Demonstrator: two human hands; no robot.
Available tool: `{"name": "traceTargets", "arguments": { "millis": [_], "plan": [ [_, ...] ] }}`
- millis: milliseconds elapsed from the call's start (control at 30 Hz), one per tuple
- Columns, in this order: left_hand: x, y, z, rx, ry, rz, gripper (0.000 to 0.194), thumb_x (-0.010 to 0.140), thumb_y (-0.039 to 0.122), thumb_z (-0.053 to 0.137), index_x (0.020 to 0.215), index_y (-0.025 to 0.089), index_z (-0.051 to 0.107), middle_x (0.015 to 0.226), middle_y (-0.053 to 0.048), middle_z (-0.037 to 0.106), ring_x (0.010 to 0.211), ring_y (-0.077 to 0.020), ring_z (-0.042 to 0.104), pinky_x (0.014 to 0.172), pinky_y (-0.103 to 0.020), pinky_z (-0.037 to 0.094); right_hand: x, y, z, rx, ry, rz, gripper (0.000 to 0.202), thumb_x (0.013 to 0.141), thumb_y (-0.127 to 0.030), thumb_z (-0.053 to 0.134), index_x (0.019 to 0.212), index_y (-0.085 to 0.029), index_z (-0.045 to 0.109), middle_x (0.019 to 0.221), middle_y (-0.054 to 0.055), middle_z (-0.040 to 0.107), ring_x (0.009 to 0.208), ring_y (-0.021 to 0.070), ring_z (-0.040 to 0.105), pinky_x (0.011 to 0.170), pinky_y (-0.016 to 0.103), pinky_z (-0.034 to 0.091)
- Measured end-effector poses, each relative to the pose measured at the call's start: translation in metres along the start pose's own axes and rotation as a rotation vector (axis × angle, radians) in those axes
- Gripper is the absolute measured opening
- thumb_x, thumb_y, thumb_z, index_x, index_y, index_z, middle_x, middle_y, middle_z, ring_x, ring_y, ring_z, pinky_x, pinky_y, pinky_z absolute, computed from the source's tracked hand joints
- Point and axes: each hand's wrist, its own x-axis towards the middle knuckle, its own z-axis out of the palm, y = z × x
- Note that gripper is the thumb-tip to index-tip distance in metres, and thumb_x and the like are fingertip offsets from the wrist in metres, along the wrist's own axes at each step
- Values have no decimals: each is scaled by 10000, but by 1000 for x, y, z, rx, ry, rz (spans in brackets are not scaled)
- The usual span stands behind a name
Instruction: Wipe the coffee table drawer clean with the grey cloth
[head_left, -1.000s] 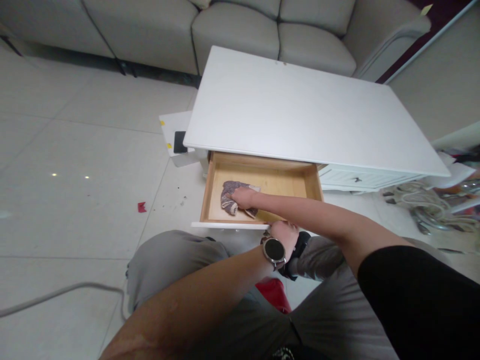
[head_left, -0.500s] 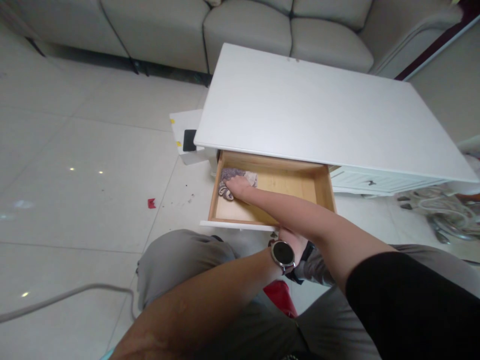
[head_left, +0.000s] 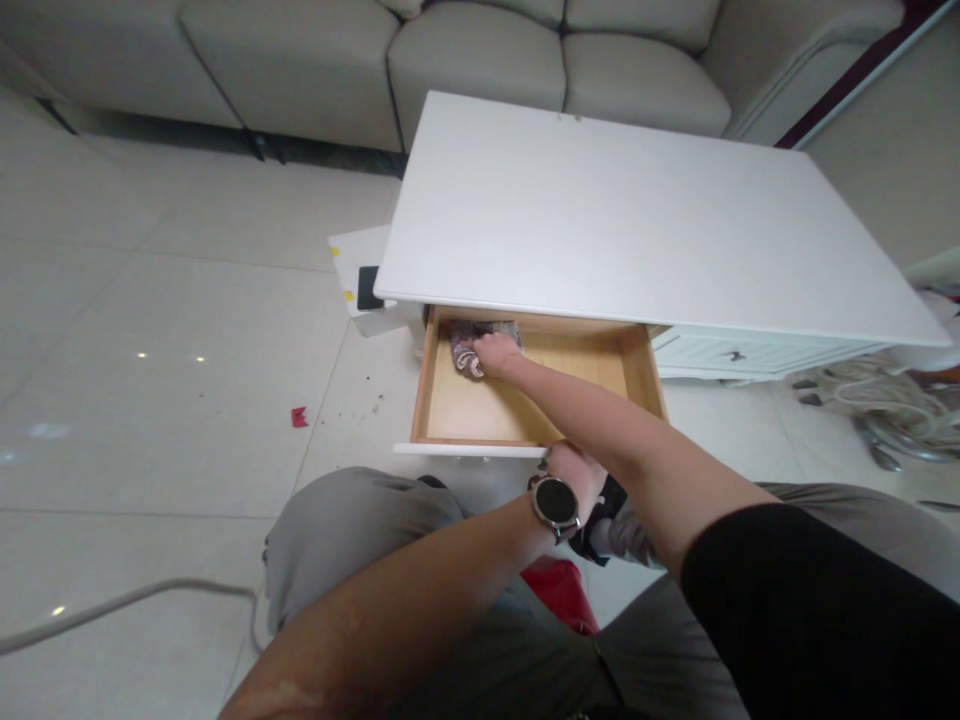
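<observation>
- The cloth (head_left: 463,342) lies in the wooden drawer (head_left: 469,415), near its back left corner, beneath and beside the right hand (head_left: 498,354), whose curled fingers grasp it.
- It looks bunched, mottled purple-grey, with pale rolled folds.
- The left hand (head_left: 576,474) touches the drawer's front edge; its grip cannot be told.

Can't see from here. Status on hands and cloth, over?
Right hand on cloth inside open drawer. Left hand at its front edge. Right forearm hides near-right corner.
</observation>
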Motion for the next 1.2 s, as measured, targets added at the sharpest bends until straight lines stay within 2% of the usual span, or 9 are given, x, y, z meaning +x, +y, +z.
{"name": "traceTargets", "arguments": {
  "millis": [167, 333, 433, 600, 700, 800, 900, 1067, 1200],
  "plan": [
    [-4, 3, -10, 118, -55, 17, 399, 1015, 36, 371, 1258, 55, 687, 1090, -195, 773, 1026, -318, 753, 794, -427, 590, -44, 75, 20, -32, -50, 128, 511, 935, -270, 637, 1433, -165, 688, 1256, 233, 743, 1171, 343, 712, 993, 405, 533],
    [-6, 4, -12, 177, -51, 33, 363, 1040, 73, 386, 1312, 59, 626, 1122, -188, 770, 1085, -290, 750, 839, -405, 587, -107, 162, 47, -53, -99, 402, 453, 924, -279, 633, 1335, -125, 743, 1232, 243, 745, 1147, 336, 716, 981, 397, 542],
    [-6, 4, -13, 225, -62, 46, 339, 1048, 83, 384, 1287, 72, 625, 1099, -184, 776, 1082, -256, 756, 832, -368, 584, -135, 191, 59, -21, -96, 518, 503, 951, -324, 601, 1398, -118, 705, 1226, 260, 738, 1131, 331, 719, 949, 375, 553],
    [-7, 4, -13, 234, -62, 56, 335, 1047, 79, 389, 1283, 70, 627, 1090, -190, 777, 1078, -252, 758, 824, -353, 584, -151, 189, 75, 162, 93, 583, 566, 980, -296, 535, 1541, -249, 589, 1275, 187, 742, 1124, 331, 716, 965, 395, 541],
    [-7, 5, -13, 244, -74, 46, 360, 1047, 77, 375, 1323, 76, 607, 1131, -186, 772, 1092, -270, 753, 825, -394, 600, -165, 176, 82, 309, 278, 659, 584, 1020, -372, 461, 1568, -188, 546, 1334, 196, 716, 1170, 338, 691, 986, 407, 536],
    [-8, 6, -15, 249, -85, 47, 381, 1043, 66, 370, 1357, 77, 585, 1168, -179, 765, 1101, -273, 748, 823, -401, 602, -180, 165, 86, 343, 460, 709, 697, 1052, -426, 312, 1654, -80, 371, 1475, 249, 611, 1297, 350, 614, 1023, 446, 524],
    [-8, 6, -14, 249, -89, 49, 377, 1042, 59, 376, 1353, 73, 588, 1167, -181, 764, 1090, -264, 749, 811, -379, 593, -184, 161, 86, 282, 522, 829, 725, 1032, -355, 248, 1677, -25, 276, 1554, 283, 521, 1372, 353, 557, 1042, 460, 513],
    [-7, 3, -8, 244, -78, 95, 353, 1038, 69, 405, 1318, 95, 619, 1135, -165, 773, 1068, -268, 753, 806, -380, 597, -154, 178, 85, 318, 510, 993, 687, 1006, -302, 251, 1632, -55, 392, 1537, 278, 539, 1356, 335, 585, 1045, 446, 516],
    [-4, 0, -8, 237, -85, 146, 328, 1045, 97, 417, 1288, 103, 637, 1152, -156, 775, 1088, -262, 744, 832, -370, 582, -115, 185, 90, 642, 745, 1062, 709, 966, -284, 402, 1639, -69, 339, 1450, 258, 607, 1280, 310, 642, 1071, 424, 512]
  ]
}}
